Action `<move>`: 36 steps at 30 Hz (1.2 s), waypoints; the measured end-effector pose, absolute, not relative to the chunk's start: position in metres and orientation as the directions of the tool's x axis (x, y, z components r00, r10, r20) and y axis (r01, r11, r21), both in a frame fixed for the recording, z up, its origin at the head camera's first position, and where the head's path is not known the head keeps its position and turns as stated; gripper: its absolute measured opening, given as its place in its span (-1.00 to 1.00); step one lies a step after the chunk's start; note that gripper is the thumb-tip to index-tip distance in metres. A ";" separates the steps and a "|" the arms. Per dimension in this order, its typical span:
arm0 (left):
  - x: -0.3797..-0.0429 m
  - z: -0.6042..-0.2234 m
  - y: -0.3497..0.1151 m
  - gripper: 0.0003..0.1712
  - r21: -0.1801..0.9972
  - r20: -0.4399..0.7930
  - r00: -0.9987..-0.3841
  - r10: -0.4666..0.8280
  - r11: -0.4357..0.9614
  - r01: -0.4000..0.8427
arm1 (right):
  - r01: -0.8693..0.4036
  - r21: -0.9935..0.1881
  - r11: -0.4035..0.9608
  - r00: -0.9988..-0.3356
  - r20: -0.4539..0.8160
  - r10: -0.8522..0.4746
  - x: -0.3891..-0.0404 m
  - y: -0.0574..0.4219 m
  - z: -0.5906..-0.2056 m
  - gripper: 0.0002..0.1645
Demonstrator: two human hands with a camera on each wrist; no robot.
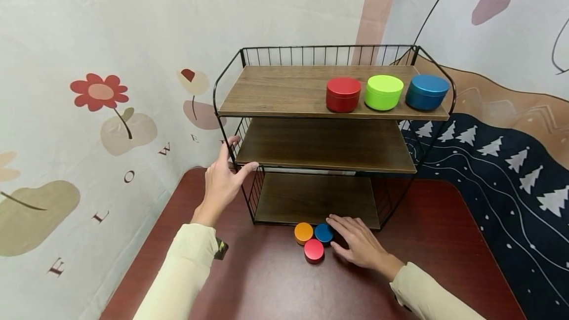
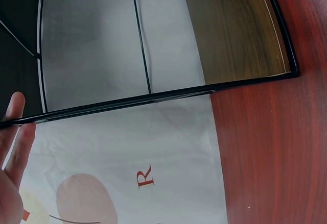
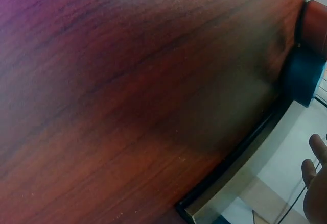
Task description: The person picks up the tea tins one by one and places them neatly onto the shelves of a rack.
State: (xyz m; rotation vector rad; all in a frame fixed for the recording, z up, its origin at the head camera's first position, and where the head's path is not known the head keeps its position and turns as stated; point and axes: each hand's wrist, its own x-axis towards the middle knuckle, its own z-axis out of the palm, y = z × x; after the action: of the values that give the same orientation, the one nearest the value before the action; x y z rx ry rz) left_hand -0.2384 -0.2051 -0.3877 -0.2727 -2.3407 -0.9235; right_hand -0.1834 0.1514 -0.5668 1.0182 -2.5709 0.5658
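A three-tier shelf rack (image 1: 320, 144) with wooden boards and a black wire frame stands on the table. My left hand (image 1: 222, 181) holds its left side post near the middle board, thumb in front and fingers at the side wires; the left wrist view shows fingers (image 2: 23, 152) at the black bar. In front of the bottom board sit three small round tins: orange (image 1: 304, 233), blue (image 1: 323, 233) and red (image 1: 314, 251). My right hand (image 1: 357, 243) lies just right of the blue tin, fingers extended; whether they touch it cannot be told.
Larger round tins, red (image 1: 343, 95), green (image 1: 384, 93) and blue (image 1: 426, 93), stand on the right of the top board. The reddish-brown table (image 1: 275, 285) extends in front of the rack. Printed cloth (image 1: 133, 23) hangs behind and beside it.
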 end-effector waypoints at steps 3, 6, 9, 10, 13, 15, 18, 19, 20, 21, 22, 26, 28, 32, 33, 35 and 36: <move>-0.239 -0.388 -0.205 -0.13 0.549 0.606 -0.795 -0.027 0.738 0.393 | -0.693 -0.247 0.677 -0.708 0.408 -0.576 -0.183 0.150 -0.571 -0.26; -0.239 -0.388 -0.205 -0.13 0.547 0.608 -0.794 -0.027 0.739 0.394 | -0.683 -0.256 0.684 -0.721 0.387 -0.575 -0.183 0.148 -0.576 -0.26; -0.239 -0.388 -0.205 -0.12 0.547 0.607 -0.794 -0.027 0.739 0.393 | -0.673 -0.261 0.692 -0.732 0.373 -0.570 -0.184 0.147 -0.579 -0.26; -0.239 -0.388 -0.205 -0.12 0.547 0.607 -0.794 -0.027 0.739 0.393 | -0.670 -0.265 0.693 -0.735 0.371 -0.568 -0.184 0.147 -0.580 -0.26; -0.239 -0.388 -0.206 -0.12 0.548 0.607 -0.794 -0.028 0.739 0.393 | -0.661 -0.265 0.702 -0.742 0.366 -0.562 -0.185 0.146 -0.582 -0.27; -0.239 -0.388 -0.206 -0.12 0.548 0.608 -0.793 -0.030 0.739 0.392 | -0.657 -0.262 0.707 -0.746 0.361 -0.560 -0.186 0.145 -0.583 -0.26; -0.239 -0.388 -0.206 -0.12 0.552 0.603 -0.797 -0.031 0.737 0.390 | -0.653 -0.262 0.710 -0.749 0.355 -0.559 -0.187 0.144 -0.584 -0.26; -0.239 -0.388 -0.206 -0.12 0.554 0.601 -0.799 -0.031 0.736 0.389 | -0.652 -0.265 0.711 -0.751 0.352 -0.558 -0.187 0.144 -0.585 -0.26; -0.239 -0.388 -0.206 -0.12 0.555 0.601 -0.799 -0.031 0.736 0.389 | -0.650 -0.265 0.712 -0.753 0.347 -0.559 -0.188 0.144 -0.585 -0.26; -0.239 -0.388 -0.206 -0.12 0.556 0.599 -0.800 -0.030 0.735 0.388 | -0.649 -0.266 0.713 -0.755 0.341 -0.560 -0.188 0.143 -0.585 -0.26; -0.239 -0.388 -0.206 -0.12 0.557 0.597 -0.802 -0.030 0.735 0.387 | -0.647 -0.268 0.714 -0.758 0.333 -0.561 -0.188 0.143 -0.586 -0.27; -0.238 -0.388 -0.206 -0.12 0.560 0.596 -0.802 -0.033 0.733 0.386 | -0.638 -0.267 0.722 -0.767 0.304 -0.565 -0.189 0.141 -0.586 -0.27; -0.238 -0.388 -0.206 -0.12 0.561 0.596 -0.802 -0.033 0.732 0.386 | -0.634 -0.262 0.727 -0.770 0.294 -0.566 -0.189 0.140 -0.587 -0.27; -0.239 -0.388 -0.206 -0.12 0.559 0.598 -0.801 -0.032 0.733 0.388 | -0.629 -0.252 0.735 -0.775 0.276 -0.569 -0.189 0.137 -0.588 -0.27; -0.239 -0.388 -0.206 -0.12 0.559 0.598 -0.801 -0.031 0.732 0.389 | -0.628 -0.252 0.736 -0.776 0.272 -0.569 -0.189 0.137 -0.589 -0.27; -0.239 -0.388 -0.206 -0.11 0.559 0.599 -0.800 -0.030 0.732 0.391 | -0.627 -0.252 0.737 -0.777 0.271 -0.569 -0.189 0.136 -0.589 -0.27; -0.239 -0.388 -0.206 -0.11 0.559 0.599 -0.800 -0.030 0.731 0.391 | -0.628 -0.250 0.737 -0.776 0.271 -0.569 -0.189 0.136 -0.589 -0.26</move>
State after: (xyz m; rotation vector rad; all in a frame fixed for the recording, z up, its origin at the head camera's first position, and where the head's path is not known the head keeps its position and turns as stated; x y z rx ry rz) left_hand -0.2387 -0.2061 -0.3882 -0.2722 -2.3391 -0.9353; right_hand -0.1893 0.1358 -0.5895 0.9598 -2.7614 0.4927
